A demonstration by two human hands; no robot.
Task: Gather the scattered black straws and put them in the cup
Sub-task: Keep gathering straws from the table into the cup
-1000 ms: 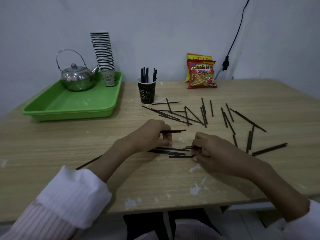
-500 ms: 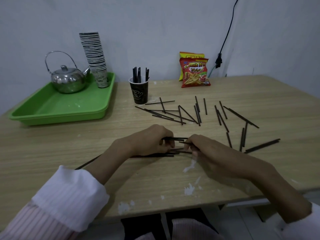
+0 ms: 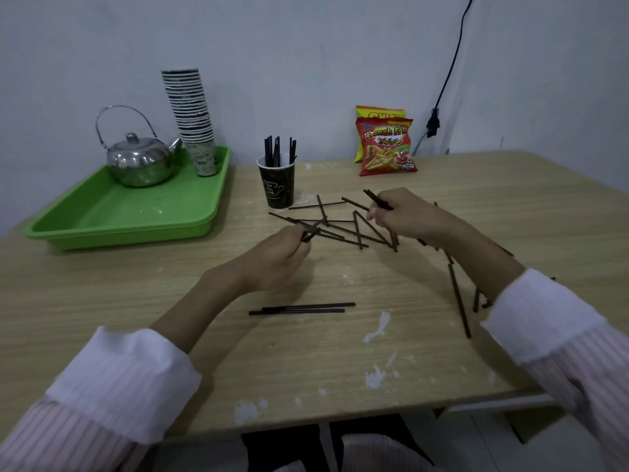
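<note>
A black paper cup (image 3: 279,185) stands at the table's middle back with several black straws upright in it. Scattered black straws (image 3: 357,229) lie crossed just in front of the cup. My left hand (image 3: 277,258) is closed on a few straws whose tips stick out toward the pile. Further right, my right hand (image 3: 396,212) grips a small bunch of straws (image 3: 377,200) pointing up and left. Two straws (image 3: 303,308) lie side by side near me, and a long one (image 3: 459,299) lies beside my right forearm. My right arm hides more straws.
A green tray (image 3: 112,216) at the back left carries a steel kettle (image 3: 139,158) and a tall stack of paper cups (image 3: 192,117). Two snack bags (image 3: 386,144) lean on the wall behind the pile. A black cable (image 3: 442,83) hangs at the right.
Both hands have lifted from the near part of the table and moved forward to the pile by the cup, each carrying straws. Two straws stayed behind near me.
</note>
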